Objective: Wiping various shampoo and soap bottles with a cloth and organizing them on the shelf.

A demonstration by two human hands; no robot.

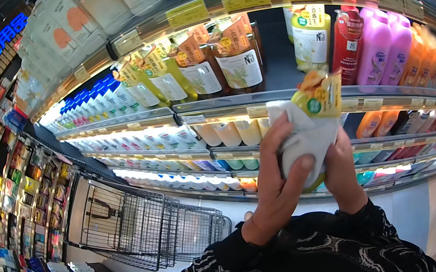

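Note:
Before my chest, over the shelf fronts, I hold a yellow-green pump bottle (317,185) tilted, its yellow cardboard tag (331,94) at the upper end. A white cloth (311,141) covers most of its body. My left hand (273,178) grips the cloth against the bottle, thumb across the front. From the right and below, my right hand (340,167) holds the bottle; most of its fingers are hidden behind it. Similar bottles (168,82) with white labels stand on the shelf behind, and one yellow-green bottle (311,43) stands right of a dark gap.
A red bottle (346,45) and purple bottles (375,47) stand at the right. Clear guard strips (212,105) edge the shelves. A wire shopping cart (141,223) stands at lower left, near another product rack (31,190). White bottles (63,25) line the upper shelf.

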